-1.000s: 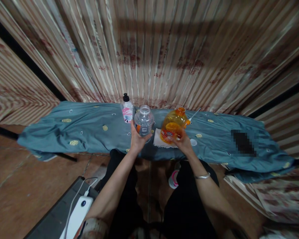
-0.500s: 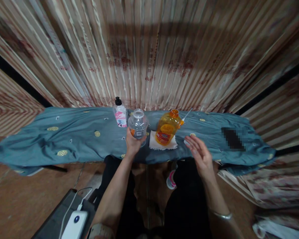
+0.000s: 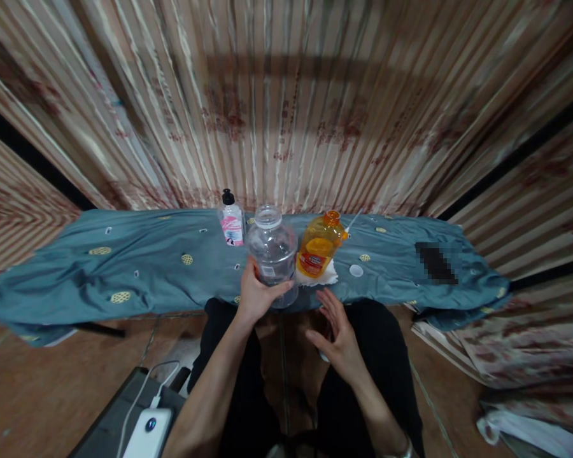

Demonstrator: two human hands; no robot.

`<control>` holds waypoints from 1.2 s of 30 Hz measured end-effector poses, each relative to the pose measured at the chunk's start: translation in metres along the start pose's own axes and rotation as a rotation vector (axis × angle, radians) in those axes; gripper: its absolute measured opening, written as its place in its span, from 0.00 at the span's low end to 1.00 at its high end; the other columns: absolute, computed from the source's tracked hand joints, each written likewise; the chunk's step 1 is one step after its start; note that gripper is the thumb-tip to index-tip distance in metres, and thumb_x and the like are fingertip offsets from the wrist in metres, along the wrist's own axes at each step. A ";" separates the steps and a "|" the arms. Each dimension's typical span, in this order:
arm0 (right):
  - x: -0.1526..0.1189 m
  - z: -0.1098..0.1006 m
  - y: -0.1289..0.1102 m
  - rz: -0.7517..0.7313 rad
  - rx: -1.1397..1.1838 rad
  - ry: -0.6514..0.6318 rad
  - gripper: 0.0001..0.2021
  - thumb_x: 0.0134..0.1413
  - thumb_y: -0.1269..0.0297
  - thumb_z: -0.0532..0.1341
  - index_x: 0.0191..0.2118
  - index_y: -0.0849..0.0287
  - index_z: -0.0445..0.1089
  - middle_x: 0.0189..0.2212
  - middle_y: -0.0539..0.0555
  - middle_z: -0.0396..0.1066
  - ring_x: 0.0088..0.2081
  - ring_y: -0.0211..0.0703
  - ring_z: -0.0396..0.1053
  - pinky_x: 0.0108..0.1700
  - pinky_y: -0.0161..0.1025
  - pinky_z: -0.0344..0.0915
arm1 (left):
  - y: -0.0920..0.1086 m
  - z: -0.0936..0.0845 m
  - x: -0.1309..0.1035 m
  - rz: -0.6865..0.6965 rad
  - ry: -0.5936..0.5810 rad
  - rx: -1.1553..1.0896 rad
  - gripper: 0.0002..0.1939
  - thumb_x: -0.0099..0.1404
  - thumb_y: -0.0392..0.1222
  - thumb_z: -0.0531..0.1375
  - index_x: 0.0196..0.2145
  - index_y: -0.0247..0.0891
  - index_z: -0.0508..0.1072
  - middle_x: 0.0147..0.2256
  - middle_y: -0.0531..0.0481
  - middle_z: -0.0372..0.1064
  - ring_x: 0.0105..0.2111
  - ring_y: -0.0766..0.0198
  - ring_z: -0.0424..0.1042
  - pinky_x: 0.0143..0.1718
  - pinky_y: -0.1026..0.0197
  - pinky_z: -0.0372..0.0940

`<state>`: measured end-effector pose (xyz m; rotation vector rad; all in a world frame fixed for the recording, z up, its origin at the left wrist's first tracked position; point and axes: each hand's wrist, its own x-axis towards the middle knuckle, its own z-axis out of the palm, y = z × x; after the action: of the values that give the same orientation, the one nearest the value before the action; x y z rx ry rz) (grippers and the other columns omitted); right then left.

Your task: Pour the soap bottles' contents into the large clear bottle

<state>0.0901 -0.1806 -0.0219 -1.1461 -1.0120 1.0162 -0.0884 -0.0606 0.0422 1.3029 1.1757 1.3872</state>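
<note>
My left hand [image 3: 260,296] is wrapped round the lower side of a clear, wide-bodied plastic bottle [image 3: 272,245] with an uncapped neck. The bottle stands nearly upright at the front edge of the cloth. Just right of it an orange dish soap bottle [image 3: 315,251], its neck uncapped, rests on a folded white cloth [image 3: 331,273]. My right hand [image 3: 337,337] hangs in front of the edge with its fingers apart and nothing in them. A pale round cap [image 3: 356,271] lies on the cloth beyond that hand.
A bottle with a black pump top and pink label [image 3: 232,229] stands at the back left. An orange pump head with a white tube [image 3: 348,232] is behind the soap bottle. Further right lies a dark blurred object [image 3: 438,263]. A white power bank [image 3: 148,432] sits lower left.
My left hand has brought the clear bottle nearer. My right hand has moved left and down from beside the soap bottle, and the round cap now shows on the cloth there.
</note>
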 end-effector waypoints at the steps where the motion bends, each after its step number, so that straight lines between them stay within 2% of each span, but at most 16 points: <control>1: 0.000 0.001 -0.002 0.003 0.026 0.003 0.47 0.40 0.66 0.81 0.67 0.43 0.64 0.68 0.55 0.66 0.72 0.57 0.56 0.74 0.62 0.43 | 0.006 0.002 -0.006 -0.011 -0.037 -0.018 0.40 0.34 0.52 0.78 0.43 0.36 0.71 0.41 0.46 0.79 0.42 0.52 0.78 0.48 0.51 0.72; 3: 0.002 0.003 -0.007 0.013 0.106 -0.003 0.52 0.34 0.67 0.83 0.67 0.42 0.64 0.69 0.53 0.64 0.73 0.55 0.52 0.75 0.59 0.38 | 0.015 0.008 -0.016 -0.026 -0.113 -0.068 0.42 0.34 0.53 0.78 0.45 0.36 0.71 0.42 0.44 0.79 0.43 0.51 0.78 0.49 0.51 0.72; 4: 0.003 0.004 -0.009 0.022 0.161 -0.012 0.51 0.33 0.65 0.83 0.66 0.42 0.65 0.69 0.53 0.64 0.73 0.56 0.53 0.75 0.58 0.39 | 0.019 0.012 -0.021 -0.038 -0.161 -0.104 0.42 0.34 0.53 0.78 0.46 0.35 0.71 0.42 0.44 0.79 0.43 0.51 0.79 0.49 0.50 0.73; 6: 0.004 0.005 -0.012 0.052 0.291 -0.031 0.46 0.36 0.55 0.82 0.64 0.44 0.69 0.68 0.54 0.67 0.71 0.56 0.57 0.74 0.57 0.46 | 0.024 0.022 -0.028 -0.059 -0.262 -0.178 0.44 0.34 0.53 0.79 0.48 0.35 0.71 0.43 0.43 0.79 0.44 0.50 0.79 0.50 0.49 0.73; 8: 0.005 0.004 -0.013 0.107 0.426 -0.040 0.36 0.44 0.43 0.76 0.60 0.46 0.74 0.63 0.55 0.73 0.67 0.58 0.65 0.70 0.59 0.57 | 0.028 0.033 -0.033 -0.074 -0.341 -0.251 0.45 0.35 0.53 0.79 0.49 0.34 0.71 0.44 0.41 0.79 0.45 0.49 0.79 0.51 0.48 0.73; 10: 0.004 0.002 -0.013 0.185 0.545 -0.041 0.31 0.47 0.35 0.71 0.53 0.47 0.78 0.55 0.56 0.79 0.58 0.59 0.75 0.60 0.61 0.70 | 0.031 0.044 -0.037 -0.075 -0.399 -0.305 0.46 0.36 0.54 0.79 0.51 0.33 0.70 0.45 0.40 0.78 0.47 0.47 0.78 0.52 0.46 0.73; 13: 0.004 -0.005 -0.013 0.294 0.681 -0.038 0.33 0.40 0.30 0.71 0.46 0.49 0.82 0.43 0.56 0.85 0.41 0.57 0.83 0.41 0.55 0.80 | 0.035 0.059 -0.039 -0.057 -0.483 -0.310 0.46 0.38 0.51 0.79 0.52 0.32 0.70 0.47 0.38 0.78 0.50 0.45 0.77 0.56 0.43 0.71; 17: 0.005 -0.018 -0.016 0.376 0.802 0.023 0.28 0.36 0.34 0.75 0.40 0.49 0.83 0.38 0.52 0.86 0.35 0.49 0.83 0.33 0.43 0.80 | 0.038 0.072 -0.042 -0.036 -0.586 -0.278 0.43 0.39 0.47 0.77 0.53 0.33 0.70 0.49 0.39 0.77 0.51 0.46 0.76 0.59 0.43 0.69; 20: 0.005 -0.027 -0.018 0.418 0.850 0.066 0.27 0.34 0.38 0.78 0.39 0.50 0.83 0.37 0.52 0.86 0.34 0.49 0.83 0.31 0.43 0.79 | 0.037 0.080 -0.043 -0.003 -0.656 -0.242 0.42 0.40 0.49 0.77 0.52 0.34 0.71 0.49 0.40 0.77 0.51 0.46 0.76 0.59 0.43 0.69; 25: -0.001 -0.037 -0.022 0.436 0.869 0.115 0.21 0.33 0.45 0.80 0.35 0.50 0.82 0.32 0.51 0.85 0.29 0.48 0.80 0.28 0.43 0.78 | 0.034 0.089 -0.044 0.036 -0.745 -0.142 0.46 0.40 0.53 0.78 0.54 0.35 0.70 0.51 0.39 0.75 0.51 0.45 0.75 0.58 0.42 0.68; 27: -0.004 -0.041 -0.025 0.429 0.862 0.135 0.20 0.34 0.47 0.80 0.34 0.50 0.82 0.31 0.51 0.85 0.28 0.47 0.80 0.28 0.41 0.77 | 0.031 0.088 -0.042 0.085 -0.729 -0.152 0.49 0.41 0.55 0.77 0.58 0.36 0.68 0.55 0.38 0.73 0.56 0.43 0.72 0.62 0.41 0.65; 29: -0.006 -0.044 -0.030 0.430 0.848 0.142 0.24 0.34 0.46 0.80 0.37 0.53 0.82 0.34 0.55 0.85 0.30 0.49 0.81 0.28 0.40 0.76 | 0.025 0.084 -0.036 0.160 -0.648 -0.217 0.51 0.47 0.60 0.75 0.63 0.39 0.63 0.63 0.37 0.65 0.65 0.42 0.64 0.67 0.41 0.60; 31: -0.006 -0.047 -0.034 0.431 0.837 0.142 0.29 0.35 0.44 0.79 0.42 0.57 0.82 0.39 0.61 0.85 0.33 0.52 0.82 0.28 0.39 0.76 | 0.015 0.079 -0.023 0.203 -0.468 -0.223 0.48 0.55 0.61 0.70 0.66 0.44 0.57 0.68 0.38 0.57 0.69 0.44 0.58 0.70 0.41 0.55; 32: -0.007 -0.048 -0.036 0.428 0.835 0.144 0.31 0.35 0.42 0.78 0.44 0.59 0.82 0.42 0.64 0.84 0.34 0.53 0.82 0.28 0.39 0.76 | 0.008 0.078 -0.014 0.223 -0.345 -0.180 0.49 0.56 0.61 0.70 0.67 0.45 0.55 0.69 0.38 0.54 0.70 0.44 0.56 0.71 0.41 0.53; 34: -0.006 -0.051 -0.038 0.414 0.835 0.155 0.33 0.37 0.41 0.77 0.47 0.59 0.81 0.44 0.65 0.83 0.35 0.53 0.81 0.28 0.39 0.76 | -0.006 0.080 0.005 0.252 -0.193 -0.005 0.56 0.51 0.59 0.74 0.69 0.45 0.52 0.71 0.36 0.49 0.73 0.43 0.50 0.74 0.40 0.46; 36: -0.006 -0.054 -0.037 0.396 0.832 0.172 0.32 0.39 0.41 0.76 0.47 0.58 0.80 0.44 0.64 0.83 0.36 0.53 0.82 0.28 0.39 0.76 | -0.021 0.087 0.023 0.253 -0.125 0.130 0.65 0.44 0.58 0.77 0.70 0.43 0.48 0.72 0.33 0.46 0.74 0.39 0.46 0.74 0.37 0.44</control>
<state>0.1450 -0.2029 0.0077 -0.7120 -0.1546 1.4357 -0.0032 -0.0285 0.0253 1.6527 1.0589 1.4017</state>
